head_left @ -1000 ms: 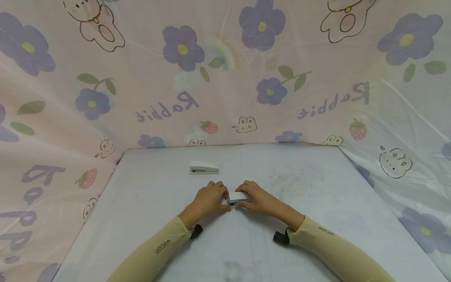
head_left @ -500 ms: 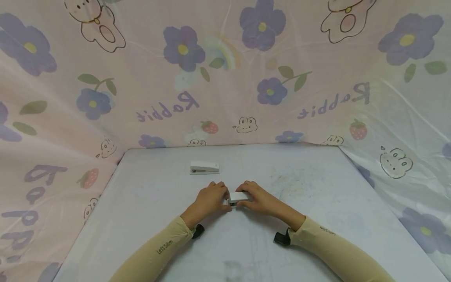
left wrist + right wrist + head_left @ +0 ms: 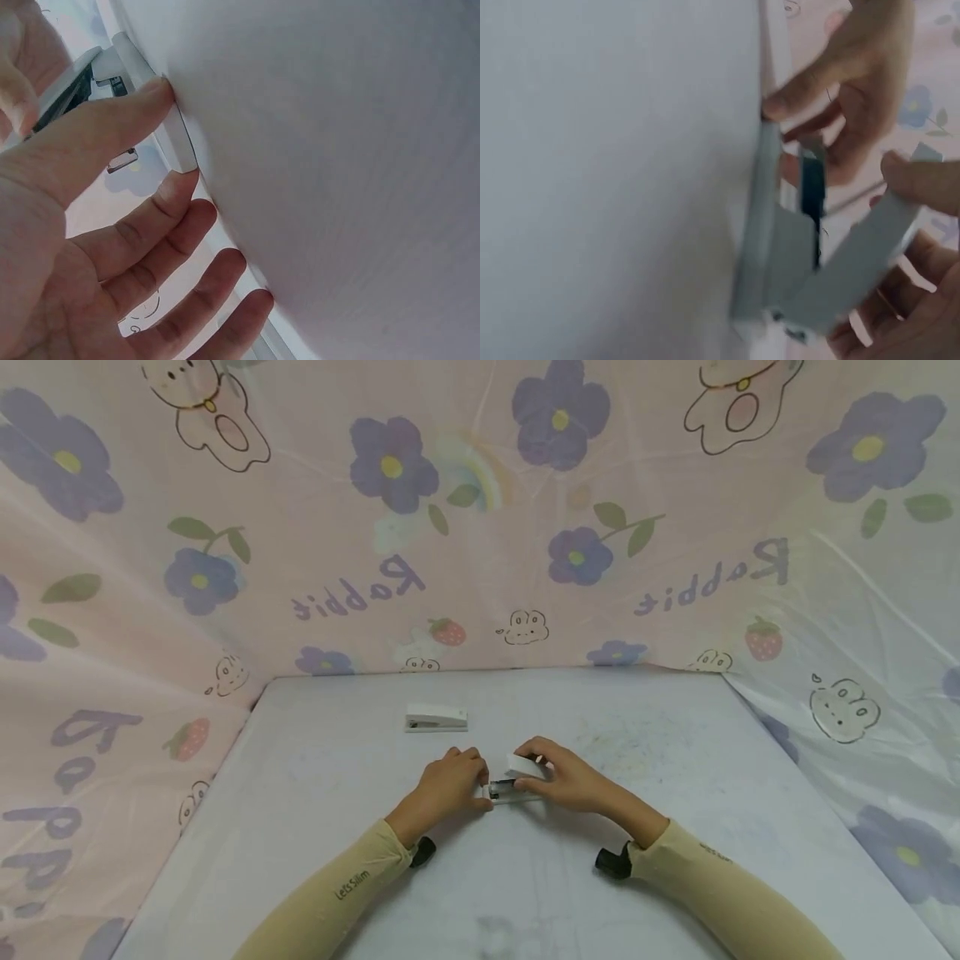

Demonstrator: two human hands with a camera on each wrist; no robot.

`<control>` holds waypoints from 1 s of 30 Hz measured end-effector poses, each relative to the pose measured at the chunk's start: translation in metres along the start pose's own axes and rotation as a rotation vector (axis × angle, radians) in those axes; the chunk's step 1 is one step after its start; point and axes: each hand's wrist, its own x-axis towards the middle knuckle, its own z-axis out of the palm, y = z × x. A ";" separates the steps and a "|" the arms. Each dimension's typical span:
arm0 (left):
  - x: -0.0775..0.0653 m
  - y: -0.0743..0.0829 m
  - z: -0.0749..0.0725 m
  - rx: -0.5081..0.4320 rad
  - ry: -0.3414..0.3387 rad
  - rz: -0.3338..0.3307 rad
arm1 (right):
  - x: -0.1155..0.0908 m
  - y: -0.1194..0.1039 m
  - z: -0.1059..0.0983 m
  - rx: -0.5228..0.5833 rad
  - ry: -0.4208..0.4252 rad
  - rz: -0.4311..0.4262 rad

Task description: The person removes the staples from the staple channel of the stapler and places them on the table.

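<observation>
A white stapler lies on the table in the head view, its top cover (image 3: 527, 767) tilted up from its base (image 3: 751, 240). With thumb and fingers my right hand (image 3: 567, 779) holds the raised cover. My left hand (image 3: 450, 781) pinches the front end of the base, thumb on one side and index fingertip at the end, as the left wrist view shows. Between cover and base, a dark magazine (image 3: 812, 184) is exposed in the right wrist view. Whether staples sit inside it I cannot tell.
A second white stapler (image 3: 437, 719) rests farther back on the white table (image 3: 360, 693), left of the hands. Behind and at both sides of the table hangs a pink printed cloth (image 3: 480, 568). Dark devices (image 3: 613, 862) are strapped at both wrists.
My right hand has moved slightly up and right, swinging the stapler's cover up off its base and exposing the magazine. The left hand stays in place; the other stapler has not moved.
</observation>
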 end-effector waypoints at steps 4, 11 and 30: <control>0.000 -0.001 0.000 0.008 0.008 0.011 | -0.001 -0.002 -0.012 0.008 0.006 -0.013; 0.000 0.001 0.000 0.008 0.015 0.011 | -0.007 -0.001 -0.024 0.005 0.016 0.008; 0.000 0.001 -0.001 0.014 0.005 0.018 | -0.018 0.003 -0.045 0.003 0.012 0.055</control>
